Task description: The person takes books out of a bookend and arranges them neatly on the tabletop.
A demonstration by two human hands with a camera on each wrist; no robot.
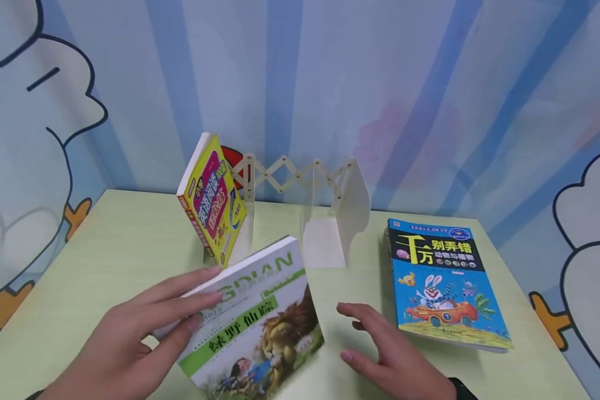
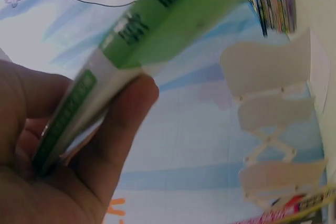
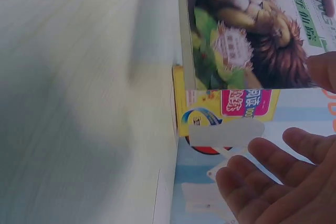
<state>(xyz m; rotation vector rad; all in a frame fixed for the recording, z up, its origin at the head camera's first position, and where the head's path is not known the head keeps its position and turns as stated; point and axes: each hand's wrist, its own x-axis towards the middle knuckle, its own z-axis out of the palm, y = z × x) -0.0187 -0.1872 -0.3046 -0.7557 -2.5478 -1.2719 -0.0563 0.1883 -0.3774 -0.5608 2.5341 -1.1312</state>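
My left hand (image 1: 142, 328) grips a paperback book (image 1: 260, 333) by its spine side, thumb on one face and fingers on the other. Its cover has a green band, a lion and a child in blue, and it is tilted above the table. In the left wrist view the green-and-white spine (image 2: 68, 108) lies between thumb and fingers. My right hand (image 1: 387, 355) is to the right of the book with fingers spread, holding nothing. In the right wrist view its open fingers (image 3: 268, 171) are beside the lion book's edge.
At the back stands a white expandable bookend rack (image 1: 325, 239) with lattice links. A yellow book (image 1: 215, 205) stands upright in its left part. On the right lies a stack topped by a blue book (image 1: 450, 289). A cartoon-print curtain (image 1: 310, 83) hangs behind the table (image 1: 130, 239).
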